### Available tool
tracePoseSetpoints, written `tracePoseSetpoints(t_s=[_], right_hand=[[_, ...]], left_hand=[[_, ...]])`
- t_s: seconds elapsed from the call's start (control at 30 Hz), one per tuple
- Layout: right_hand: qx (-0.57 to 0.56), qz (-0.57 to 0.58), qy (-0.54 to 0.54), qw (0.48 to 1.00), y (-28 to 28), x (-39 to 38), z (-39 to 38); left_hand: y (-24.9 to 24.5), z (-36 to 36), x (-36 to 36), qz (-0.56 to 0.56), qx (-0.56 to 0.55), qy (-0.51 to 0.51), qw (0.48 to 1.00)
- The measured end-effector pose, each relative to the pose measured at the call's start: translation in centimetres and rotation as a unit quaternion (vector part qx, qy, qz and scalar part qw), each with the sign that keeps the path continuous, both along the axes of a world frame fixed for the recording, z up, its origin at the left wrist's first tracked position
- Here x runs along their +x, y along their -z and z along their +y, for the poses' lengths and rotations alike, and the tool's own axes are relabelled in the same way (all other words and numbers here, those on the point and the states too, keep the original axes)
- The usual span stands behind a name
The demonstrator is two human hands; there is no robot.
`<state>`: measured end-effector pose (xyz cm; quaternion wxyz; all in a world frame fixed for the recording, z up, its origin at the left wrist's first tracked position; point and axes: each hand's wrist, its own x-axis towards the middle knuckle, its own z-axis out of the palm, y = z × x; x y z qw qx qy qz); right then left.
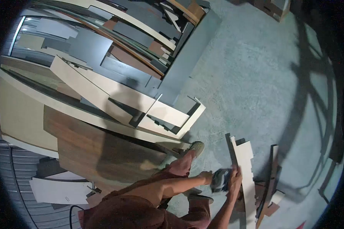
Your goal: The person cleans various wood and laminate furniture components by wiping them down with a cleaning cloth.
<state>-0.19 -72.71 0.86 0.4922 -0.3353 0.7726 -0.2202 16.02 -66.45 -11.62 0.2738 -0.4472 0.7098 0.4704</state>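
Observation:
Between my two hands is a dark grey-blue bundle [220,181], smeared by motion, so I cannot tell its kind. My left hand [206,177] is closed at its left side. My right hand [235,180] has its fingers curled at the bundle's right side, right at the edge of a long cream board strip [248,177]. This strip has a notched upper end and lies among other narrow strips. A dark brown strip [272,179] lies to its right, with small offcuts [273,208] around it.
Long cream boards [95,86] and a brown wood-grain panel [99,152] lie to the left. Above them, a large grey bin [195,45] holds scrap panels. My shoes [197,148] stand on the concrete floor [248,76]. A cardboard box [273,8] is at the top right.

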Motion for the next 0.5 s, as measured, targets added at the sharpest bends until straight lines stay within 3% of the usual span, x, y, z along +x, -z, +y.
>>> tracePoseSetpoints(t_s=[0.1,0.17,0.23,0.3,0.33,0.4,0.43,0.47,0.5], right_hand=[[-0.066,0.078,-0.117,0.988,-3.2,0.3,5.4],[-0.017,0.111,-0.212,0.971,-7.4,0.9,7.0],[0.002,0.138,-0.263,0.955,-11.0,1.5,7.3],[0.112,0.099,-0.271,0.951,-16.5,2.8,5.7],[0.113,0.111,-0.274,0.949,-18.4,3.4,4.7],[0.037,0.117,-0.299,0.946,-21.3,4.8,2.3],[0.011,0.092,-0.296,0.951,-23.4,5.7,0.0],[0.02,0.095,-0.31,0.946,-24.2,6.0,-1.7],[0.028,0.099,-0.325,0.94,-25.0,6.3,-3.5]], left_hand=[[-4.1,0.9,3.2,0.061,0.01,-0.048,0.997],[-8.5,0.3,5.1,0.08,0.04,-0.063,0.994],[-15.0,-1.4,7.2,0.18,0.042,-0.215,0.959],[-22.9,-4.9,10.6,0.186,0.017,-0.276,0.943],[-26.2,-7.6,12.9,0.181,-0.114,-0.238,0.948],[-27.3,-7.3,16.9,0.24,-0.236,-0.346,0.876],[-27.1,-6.2,19.1,0.213,-0.227,-0.444,0.84],[-28.0,-6.4,21.8,0.09,-0.176,-0.437,0.877],[-27.9,-5.5,24.3,0.042,-0.15,-0.484,0.861]])
